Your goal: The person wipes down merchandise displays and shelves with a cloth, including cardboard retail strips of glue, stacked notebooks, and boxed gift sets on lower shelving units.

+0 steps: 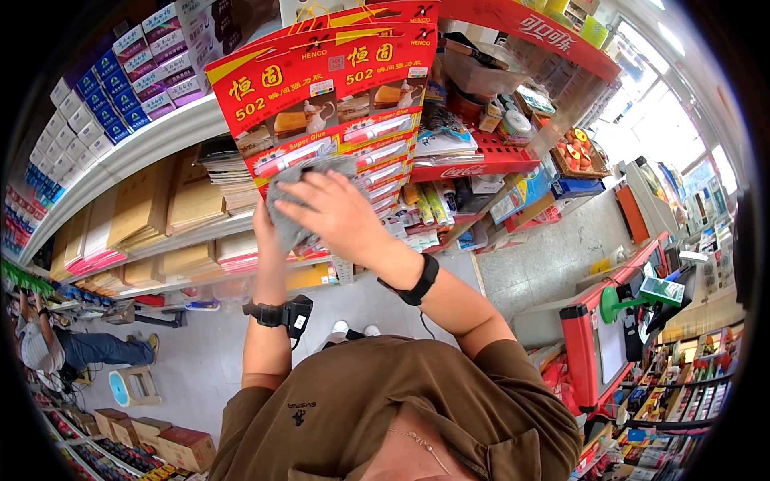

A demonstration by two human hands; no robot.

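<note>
Stacks of brown envelopes (144, 204) fill the white shelves; small blue and purple boxes (120, 72) line the shelf above; a red plastic basket (497, 152) sits right; a seated person (56, 349) lower left; cardboard boxes (160, 437) on the floor.

Both arms raised, right hand (337, 212) fingers spread, left hand (269, 220) gripping

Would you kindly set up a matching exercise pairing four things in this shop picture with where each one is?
Things:
1. red and yellow display card of glue tubes
2. grey cloth
3. black wristband
4. small stool with a round blue top

Places:
A. on the floor, lower left
B. on the right hand's wrist
C. under the right hand, against the card
D. held up before the shelves

Pairs: 1-D, 2-C, 3-B, 4-A
</note>
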